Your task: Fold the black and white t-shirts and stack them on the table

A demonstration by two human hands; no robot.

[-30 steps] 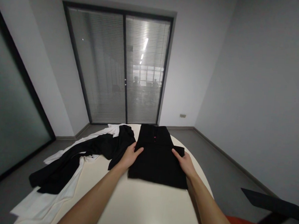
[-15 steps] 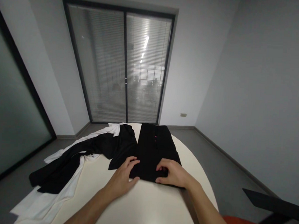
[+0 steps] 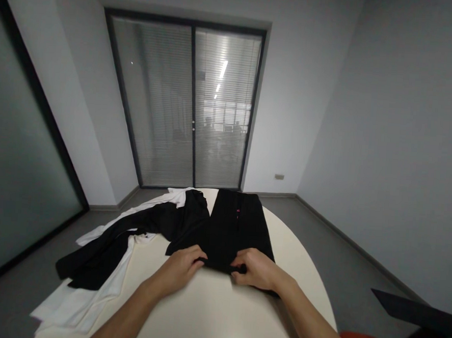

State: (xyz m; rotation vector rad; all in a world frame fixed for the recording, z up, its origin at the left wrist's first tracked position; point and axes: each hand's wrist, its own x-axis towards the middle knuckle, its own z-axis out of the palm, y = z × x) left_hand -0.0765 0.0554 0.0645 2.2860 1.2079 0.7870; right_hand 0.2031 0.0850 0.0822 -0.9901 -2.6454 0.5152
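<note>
Tbl (image 3: 217, 311) cut off below, L fingers (image 3: 195, 252) & R fingers (image 3: 244, 255) clamped on blk garment (image 3: 243, 231), underside hidden.

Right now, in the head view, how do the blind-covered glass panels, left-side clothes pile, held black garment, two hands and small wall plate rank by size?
1. Blind-covered glass panels
2. Left-side clothes pile
3. Held black garment
4. Left hand and right hand: too alike to rank
5. Wall plate
</note>
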